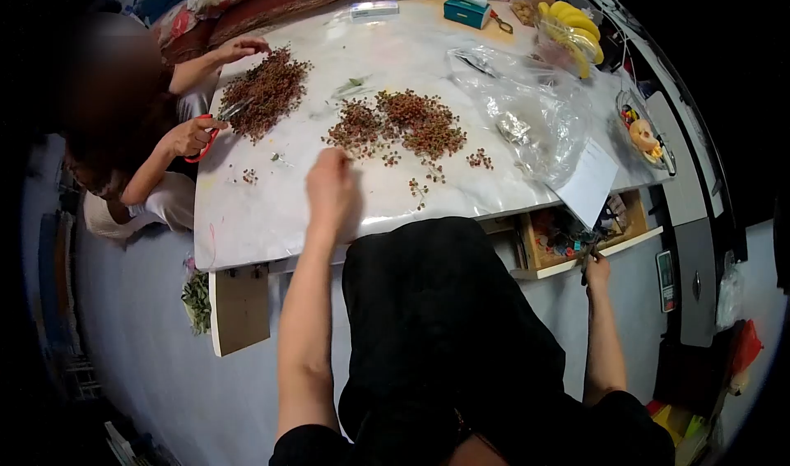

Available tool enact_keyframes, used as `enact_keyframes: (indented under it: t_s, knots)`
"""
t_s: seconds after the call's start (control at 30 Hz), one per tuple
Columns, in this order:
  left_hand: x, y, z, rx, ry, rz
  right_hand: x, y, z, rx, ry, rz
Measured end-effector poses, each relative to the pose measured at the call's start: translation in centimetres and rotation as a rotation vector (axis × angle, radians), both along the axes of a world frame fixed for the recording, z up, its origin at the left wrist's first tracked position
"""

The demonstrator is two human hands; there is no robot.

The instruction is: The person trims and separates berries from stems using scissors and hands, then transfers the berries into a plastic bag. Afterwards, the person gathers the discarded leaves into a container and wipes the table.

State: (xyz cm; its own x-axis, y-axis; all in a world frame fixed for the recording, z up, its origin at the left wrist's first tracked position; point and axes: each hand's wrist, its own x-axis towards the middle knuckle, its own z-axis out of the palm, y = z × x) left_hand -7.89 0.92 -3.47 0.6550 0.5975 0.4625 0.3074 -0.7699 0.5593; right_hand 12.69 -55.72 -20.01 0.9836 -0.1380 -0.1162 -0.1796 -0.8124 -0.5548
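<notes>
Berry clusters (420, 124), reddish-brown, lie mid-counter (271, 211), back from its front edge. Beside them the left hand (331, 186) curls; whether its fingers grip anything, I cannot tell. Right-hand (598, 272) fingers clamp a dark tool (587, 262) by the open drawer (541, 262).

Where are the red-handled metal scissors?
In the head view, at left: the scissors are in the other person's hand, blades at the leftmost reddish-brown berry pile.
</notes>
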Motion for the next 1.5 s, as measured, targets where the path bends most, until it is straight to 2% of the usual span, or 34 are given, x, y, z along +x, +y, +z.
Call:
enact_keyframes:
  t_s: [0.07, 0.1, 0.13, 0.2, 0.27, 0.3, 0.33, 0.37, 0.4, 0.47, 0.5, 0.6, 0.63, 0.67, 0.7, 0.73, 0.87, 0.93, 0.97, 1.03, 1.07, 1.13, 1.2, 1.23, 1.3, 1.37, 1.43, 1.5]
  knots:
    - [-4.9, 2.6, 0.7, -0.020, -0.145, 0.079, 0.1, 2.0, 0.9, -0.033, -0.041, 0.042]
    - [-8.0, 3.5, 1.7, -0.159, -0.199, 0.146, 0.2, 2.8, 1.2, -0.064, -0.084, 0.076]
    - [-11.4, 5.2, 1.3, -0.092, -0.237, 0.241, 0.4, 3.4, 1.4, -0.061, -0.080, 0.086]
    - [-19.1, 8.5, 0.4, 0.038, -0.226, 0.449, 1.3, 4.4, 1.6, -0.222, -0.063, 0.144]
    - [-26.8, 11.1, -0.2, 0.130, 0.103, 0.735, 1.6, 6.0, 2.6, -0.264, -0.030, 0.168]
    - [-28.9, 11.3, -0.6, 0.136, 0.101, 0.745, 1.5, 6.8, 3.0, -0.357, 0.003, 0.216]
    - [-30.7, 11.5, -0.9, 0.265, 0.281, 0.901, 1.5, 7.5, 3.1, -0.450, 0.035, 0.263]
    - [-31.6, 11.6, -0.9, 0.392, 0.464, 1.053, 2.0, 6.9, 1.4, -0.523, -0.063, 0.354]
    - [-30.8, 11.2, 0.0, 0.394, 0.462, 1.064, 1.9, 7.4, 1.4, -0.518, -0.068, 0.362]
    - [-27.0, 10.7, 1.6, 0.483, 0.263, 0.819, 1.7, 7.9, 1.7, -0.645, -0.113, 0.491]
    - [-24.3, 10.4, 2.7, 0.478, 0.183, 0.662, 1.2, 8.5, 2.8, -0.664, 0.033, 0.473]
    - [-14.2, 10.2, 3.7, 0.409, 0.002, 0.331, -3.1, 10.9, 8.4, -0.709, 0.088, 0.565]
    - [-10.3, 9.1, 4.2, 0.258, -0.084, 0.254, -4.2, 10.7, 9.2, -0.661, 0.087, 0.620]
    - [-6.9, 9.6, 3.7, 0.304, -0.079, 0.176, -5.2, 10.4, 9.8, -0.611, 0.087, 0.675]
    - [-3.4, 10.0, 2.8, 0.162, -0.109, 0.087, -6.0, 10.5, 10.6, -0.484, 0.128, 0.718]
    - [-0.2, 10.1, 2.8, 0.249, -0.026, 0.040, -6.5, 10.7, 11.4, -0.355, 0.166, 0.760]
    - [9.9, 9.3, 1.9, 0.157, 0.165, -0.032, -7.7, 12.0, 14.9, 0.008, 0.283, 0.897]
    - [12.7, 10.5, 1.0, 0.159, 0.186, -0.012, -8.0, 13.5, 18.2, 0.073, 0.338, 0.934]
    - [14.1, 10.7, 0.5, 0.158, 0.215, 0.001, -7.7, 13.8, 19.0, 0.068, 0.330, 0.927]
    - [15.7, 11.7, -0.7, 0.169, 0.276, 0.002, -7.6, 13.6, 20.6, 0.350, 0.464, 0.901]
    - [16.5, 11.9, -1.1, 0.182, 0.347, 0.008, -7.8, 13.9, 22.2, 0.344, 0.455, 0.864]
    - [16.8, 12.2, -2.0, 0.261, 0.410, 0.034, -7.2, 15.6, 26.1, 0.441, 0.453, 0.951]
    - [16.5, 12.5, -2.0, 0.298, 0.440, 0.054, -5.9, 16.9, 27.7, 0.519, 0.303, 0.941]
    - [15.7, 12.2, -1.6, 0.259, 0.389, 0.044, -5.0, 18.0, 28.5, 0.393, 0.158, 0.887]
    - [13.1, 11.5, -0.1, 0.177, 0.219, 0.067, -2.6, 20.6, 28.6, 0.201, -0.400, 0.890]
    - [9.2, 11.5, 2.2, 0.160, -0.020, 0.098, 0.4, 23.1, 28.4, -0.058, -0.829, 0.934]
    - [3.4, 11.9, 4.1, 0.160, -0.197, 0.126, 2.9, 26.4, 28.1, -0.343, -1.064, 0.877]
    - [-3.3, 13.0, 4.0, 0.188, -0.273, 0.189, 6.1, 28.3, 25.6, -0.464, -1.174, 0.800]
